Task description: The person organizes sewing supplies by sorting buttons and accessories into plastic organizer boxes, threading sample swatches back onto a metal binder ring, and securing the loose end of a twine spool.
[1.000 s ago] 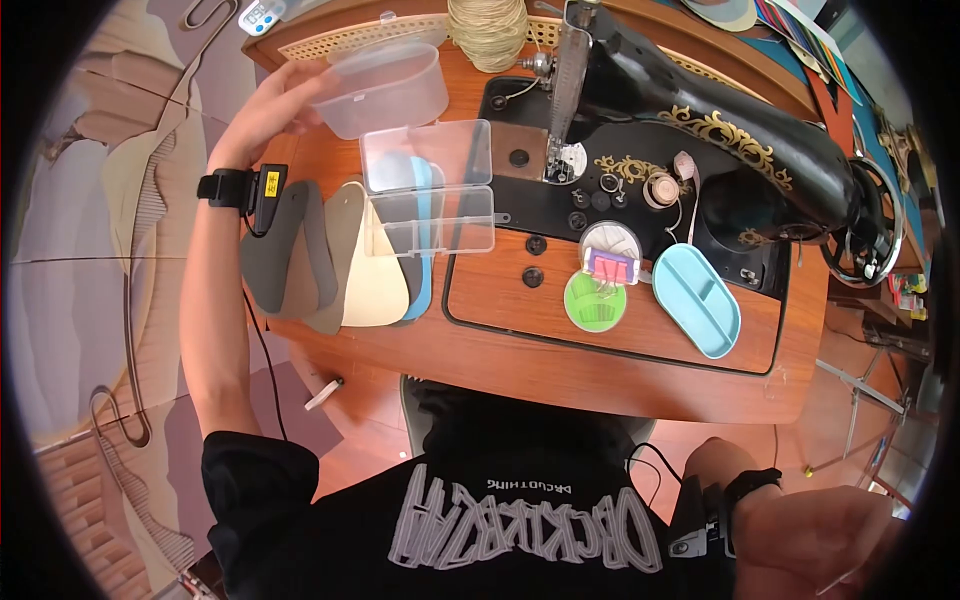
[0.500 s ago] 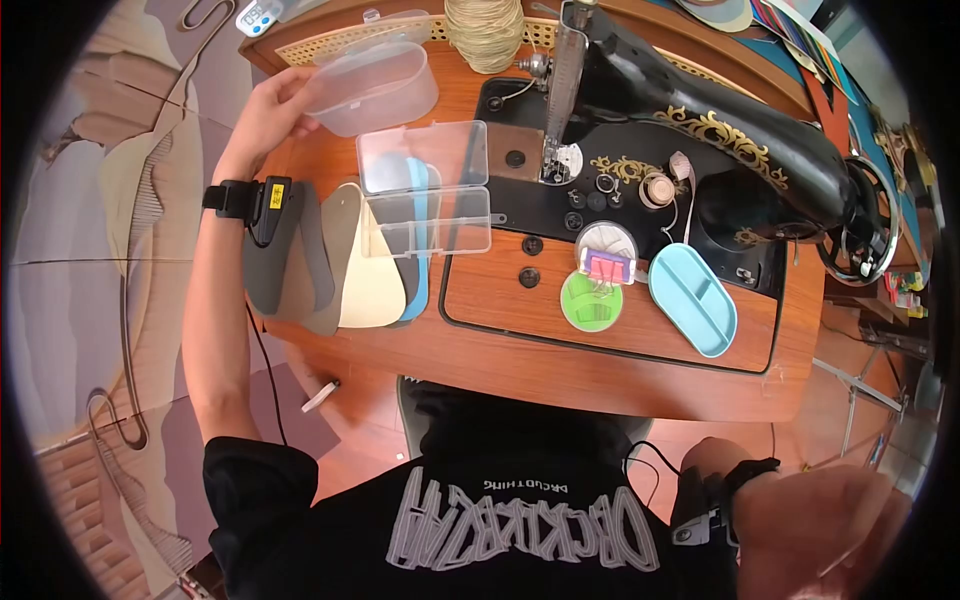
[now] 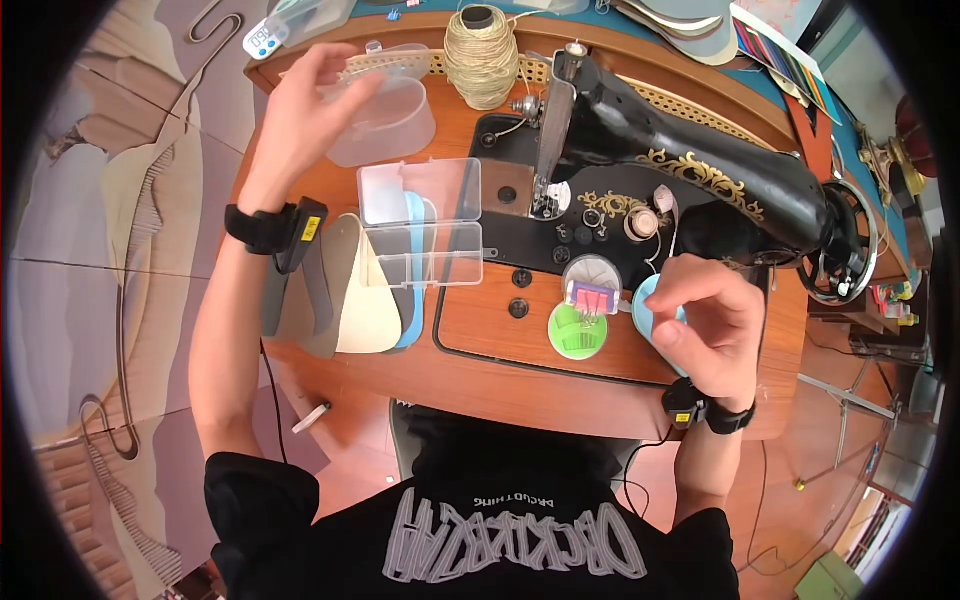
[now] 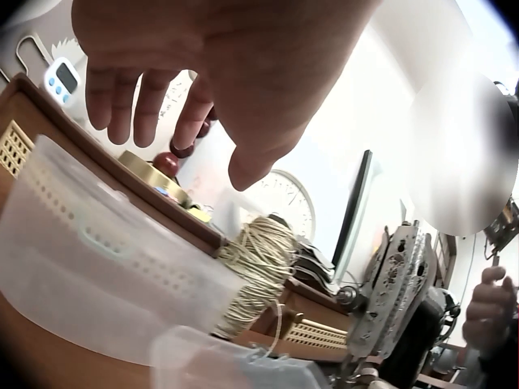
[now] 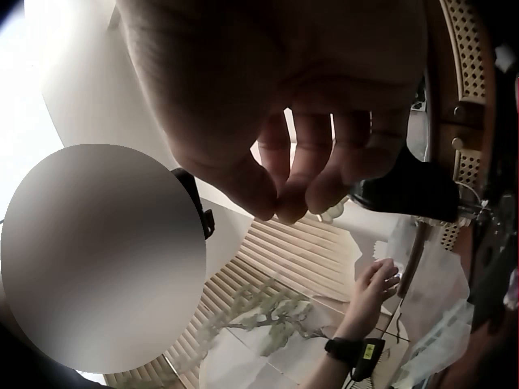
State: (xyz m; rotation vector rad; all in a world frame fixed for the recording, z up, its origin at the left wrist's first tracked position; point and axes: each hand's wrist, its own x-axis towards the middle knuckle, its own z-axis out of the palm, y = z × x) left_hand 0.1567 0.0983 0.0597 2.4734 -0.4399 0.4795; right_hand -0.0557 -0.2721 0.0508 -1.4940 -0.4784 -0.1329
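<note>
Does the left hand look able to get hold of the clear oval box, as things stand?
Probably yes: the left hand is open close to the clear oval box, and no object seems to block the way between them.

A round white clock (image 4: 290, 201) shows against a pale, bright wall (image 4: 340, 142). A curved brown wooden table (image 3: 520, 397) stands on a glossy pinkish floor (image 3: 785, 475), beside a beige-and-mauve landscape-patterned surface (image 3: 70, 340).

low way rightward from the left hand (image 3: 315, 112) blocked by the clear tub (image 3: 385, 128), back shut off by the string roll (image 3: 480, 65) and big black sewing machine (image 3: 690, 165), bare wood left open along the table's (image 3: 500, 388) front edge, gap between flat box (image 3: 448, 190) and green dish (image 3: 563, 345) dotted by two buttons (image 3: 519, 308)
</note>
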